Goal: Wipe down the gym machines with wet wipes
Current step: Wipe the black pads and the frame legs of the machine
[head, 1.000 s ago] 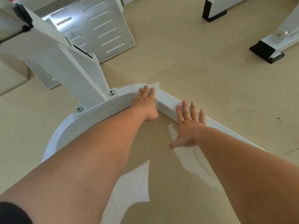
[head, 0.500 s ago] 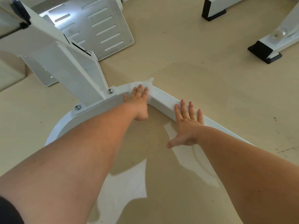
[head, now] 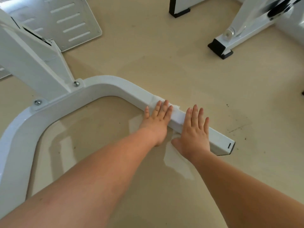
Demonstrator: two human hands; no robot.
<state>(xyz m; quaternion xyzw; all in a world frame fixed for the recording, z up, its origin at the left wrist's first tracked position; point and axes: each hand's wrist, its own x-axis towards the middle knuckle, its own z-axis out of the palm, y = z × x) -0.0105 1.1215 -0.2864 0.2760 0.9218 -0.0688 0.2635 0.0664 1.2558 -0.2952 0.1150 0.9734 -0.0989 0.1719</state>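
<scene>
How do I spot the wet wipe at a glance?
Follow the white curved base bar rightward along the floor to the left hand. The wet wipe lies over the bar under its fingers: a thin wrinkled sheet, unlike the smooth glossy metal.

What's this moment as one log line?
left hand: flat on wet wipe over base rail | right hand: flat on base rail | stage: wiping

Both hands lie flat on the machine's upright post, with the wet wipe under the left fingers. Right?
No, not the upright post: the head view shows the left hand and right hand flat on the low base bar, wet wipe under the left fingers.
</scene>
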